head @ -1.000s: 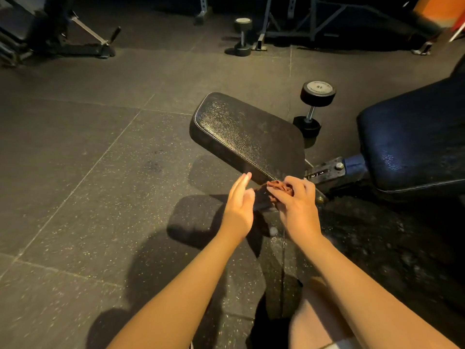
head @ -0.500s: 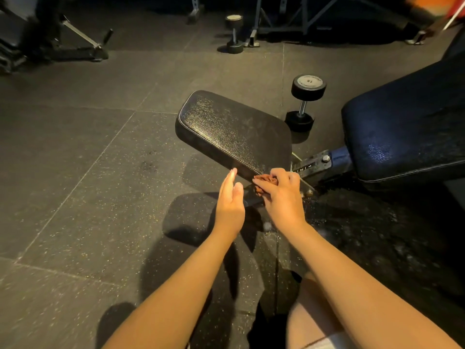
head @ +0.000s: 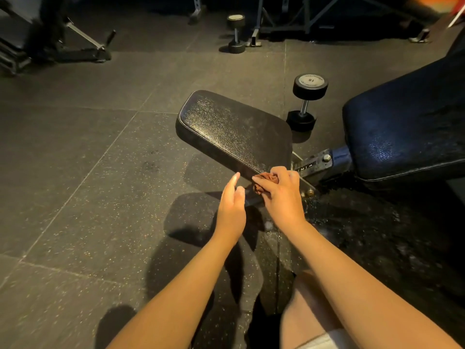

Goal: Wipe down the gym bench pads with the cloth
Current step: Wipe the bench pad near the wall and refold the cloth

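Rust-brown cloth [head: 267, 180], bunched into a small wad, sits under the right hand [head: 281, 195], whose fingers curl over it and press it against the near corner of the seat pad [head: 234, 131], just where the pad meets the metal frame bracket [head: 314, 164]. That forearm reaches in from the lower right, wrist bent slightly inward. The left hand [head: 232, 202] hangs just beside it on the left, edge-on to the camera, fingers straight and close together, holding nothing and touching neither the pad nor the cloth as far as can be seen. The seat pad is black grained vinyl with a pale piped edge, tilted so its far end rises; its surface glints under the light. To the right lies the larger back pad [head: 407, 127], dark blue-black and shiny. A black dumbbell [head: 305, 102] stands on end behind the seat pad, on the speckled rubber floor tiles [head: 88, 197]. A second dumbbell [head: 236, 34] stands farther back.
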Motion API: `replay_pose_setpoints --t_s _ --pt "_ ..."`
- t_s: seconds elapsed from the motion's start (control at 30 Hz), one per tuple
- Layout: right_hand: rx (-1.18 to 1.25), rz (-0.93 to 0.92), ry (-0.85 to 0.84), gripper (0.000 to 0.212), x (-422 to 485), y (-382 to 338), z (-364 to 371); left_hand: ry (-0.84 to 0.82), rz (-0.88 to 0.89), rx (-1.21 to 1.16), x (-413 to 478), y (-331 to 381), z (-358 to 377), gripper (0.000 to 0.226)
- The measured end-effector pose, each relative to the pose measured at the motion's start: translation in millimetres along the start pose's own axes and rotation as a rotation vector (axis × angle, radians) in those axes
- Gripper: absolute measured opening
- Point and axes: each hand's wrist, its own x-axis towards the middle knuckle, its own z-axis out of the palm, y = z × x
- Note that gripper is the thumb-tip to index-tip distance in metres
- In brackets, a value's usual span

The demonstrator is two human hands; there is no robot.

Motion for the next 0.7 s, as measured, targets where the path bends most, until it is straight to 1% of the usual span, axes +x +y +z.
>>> replay_pose_setpoints --t_s 0.13,0.23,0.33,0.4,0.47,0.53,0.6,0.63,0.7 --pt "0.07 -0.111 -0.006 0.04 52 -41 16 0.092 -0.013 -0.063 6 1 -13 0.06" --pt "-0.012 -0.125 -0.062 0.038 51 -35 15 0.111 -0.025 -0.074 8 1 -18 0.048" --pt "-0.028 -0.072 -0.06 0.034 20 -6 10 0.04 -0.023 -0.064 4 -3 -10 0.046" --pt "-0.005 -0.003 -0.053 0.035 0 13 5 -0.016 -0.037 -0.06 2 -6 -3 0.044" --pt "0.0 0.064 -0.037 0.039 -17 26 -4 -0.055 -0.075 -0.066 0 -5 2 0.038" --pt "0.083 0.091 -0.02 0.04 -22 20 -15 -0.091 -0.097 -0.09 -2 -3 5 0.03" --pt "0.268 0.119 -0.041 0.04 -10 -4 -20 -0.127 -0.091 -0.126 -5 3 5 0.028" --pt "0.367 0.139 -0.082 0.041 1 -19 -20 -0.135 -0.077 -0.159 -5 6 4 0.03" --pt "0.525 0.143 -0.243 0.046 23 -46 -18 -0.103 -0.027 -0.239 -1 13 -4 0.043"
